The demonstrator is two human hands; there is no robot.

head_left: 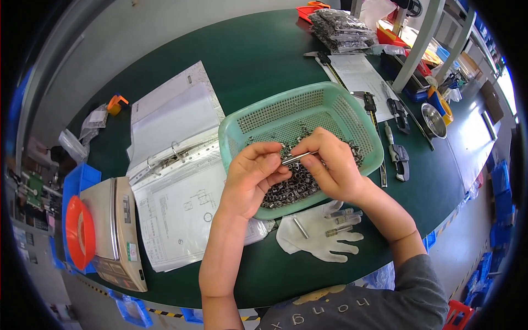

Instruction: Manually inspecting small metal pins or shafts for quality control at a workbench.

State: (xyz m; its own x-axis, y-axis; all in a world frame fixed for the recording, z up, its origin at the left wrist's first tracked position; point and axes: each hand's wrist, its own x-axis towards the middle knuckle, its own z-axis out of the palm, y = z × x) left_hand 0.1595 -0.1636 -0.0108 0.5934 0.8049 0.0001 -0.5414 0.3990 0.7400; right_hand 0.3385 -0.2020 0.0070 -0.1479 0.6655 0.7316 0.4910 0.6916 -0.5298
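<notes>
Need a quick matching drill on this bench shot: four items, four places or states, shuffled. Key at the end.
Things
1. rod
2. glove
3. binder
4. scale

Places or states
A. open, left of the green basket
B. beside the orange-red bowl
C. held between the left hand and right hand
D. white, with a metal pin lying on it

Pairs: 1-C, 2-D, 3-A, 4-B

Pale, widely spaced letters are borne by the dark grey fabric shirt (pixel 357 309) at the green table's (pixel 247 52) front edge. Line drawings with print, seemingly too small to be read, are carried by the white paper sheet (pixel 176 220) toward its left edge. A green-and-white rectangular label (pixel 132 252) is borne by the beige boxy scale (pixel 122 209).
</notes>
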